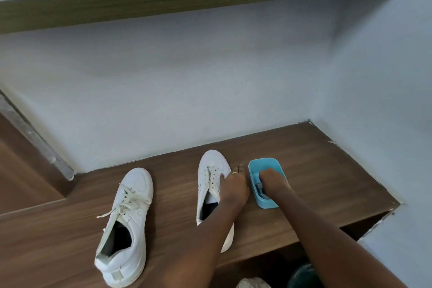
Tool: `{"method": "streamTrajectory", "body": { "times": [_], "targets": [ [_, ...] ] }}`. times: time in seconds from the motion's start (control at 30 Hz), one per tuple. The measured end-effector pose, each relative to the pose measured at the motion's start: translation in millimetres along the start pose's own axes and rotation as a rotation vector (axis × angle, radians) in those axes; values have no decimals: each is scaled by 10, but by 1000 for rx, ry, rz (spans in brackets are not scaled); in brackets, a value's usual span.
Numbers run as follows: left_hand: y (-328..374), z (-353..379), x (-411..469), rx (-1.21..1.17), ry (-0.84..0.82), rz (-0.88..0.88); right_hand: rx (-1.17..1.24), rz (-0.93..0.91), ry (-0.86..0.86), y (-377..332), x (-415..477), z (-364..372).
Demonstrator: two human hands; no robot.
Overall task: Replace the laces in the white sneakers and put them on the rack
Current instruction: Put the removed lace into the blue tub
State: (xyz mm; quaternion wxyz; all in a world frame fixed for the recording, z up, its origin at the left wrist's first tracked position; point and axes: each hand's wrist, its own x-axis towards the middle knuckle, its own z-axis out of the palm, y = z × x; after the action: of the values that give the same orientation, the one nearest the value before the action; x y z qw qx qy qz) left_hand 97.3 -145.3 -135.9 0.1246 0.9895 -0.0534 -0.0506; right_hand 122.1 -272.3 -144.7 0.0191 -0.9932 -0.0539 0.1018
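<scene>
While left hand (235, 186) grips sneaker (211, 170) beside blue box (254, 163) to steady it, right hand (272, 179) reaches inside, finger state hidden, probably after dark laces (260, 190).

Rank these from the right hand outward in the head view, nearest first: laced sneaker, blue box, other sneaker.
From the right hand:
1. blue box: on the right; the hand reaches into it.
2. other sneaker: in the middle, just left of the box.
3. laced sneaker: farthest, at the left.
</scene>
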Motion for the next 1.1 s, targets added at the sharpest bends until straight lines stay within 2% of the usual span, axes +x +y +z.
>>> {"method": "streamTrajectory", "body": {
  "times": [0.1, 0.27, 0.37, 0.43, 0.5, 0.6, 0.63, 0.73, 0.83, 0.93, 1.0, 1.1],
  "targets": [
    [-113, 26, -45, 96, -12, -18, 59, 29, 25, 18, -2, 12],
    [-315, 8, -121, 186, 35, -57, 247, 180, 175, 8, -13, -60],
    [-436, -30, -160, 100, 27, -57, 362, 263, 285, -9, -28, -204],
    [-471, -69, -190, -64, 66, -81, 489, 302, 331, -44, -52, -347],
    [-460, -149, -247, -301, 143, -111, 768, 335, 345, -139, -102, -480],
    [-363, -323, -343, -637, 116, -87, 1622, 344, 178, -357, -262, -613],
    [-332, -377, -383, -769, 96, -87, 1769, 329, 98, -425, -329, -642],
    [-274, -546, -545, -1275, 22, -159, 1845, 304, -23, -616, -517, -701],
    [-317, -683, -733, -1537, 35, -182, 1896, 293, -65, -745, -680, -711],
    [-396, -804, -896, -1584, 42, -146, 1918, 228, -76, -866, -827, -713],
    [-471, -842, -953, -1620, 50, -189, 1879, 175, -54, -949, -922, -711],
    [-577, -849, -997, -1534, 0, -197, 1787, 105, -19, -1019, -984, -659]
  ]
}}
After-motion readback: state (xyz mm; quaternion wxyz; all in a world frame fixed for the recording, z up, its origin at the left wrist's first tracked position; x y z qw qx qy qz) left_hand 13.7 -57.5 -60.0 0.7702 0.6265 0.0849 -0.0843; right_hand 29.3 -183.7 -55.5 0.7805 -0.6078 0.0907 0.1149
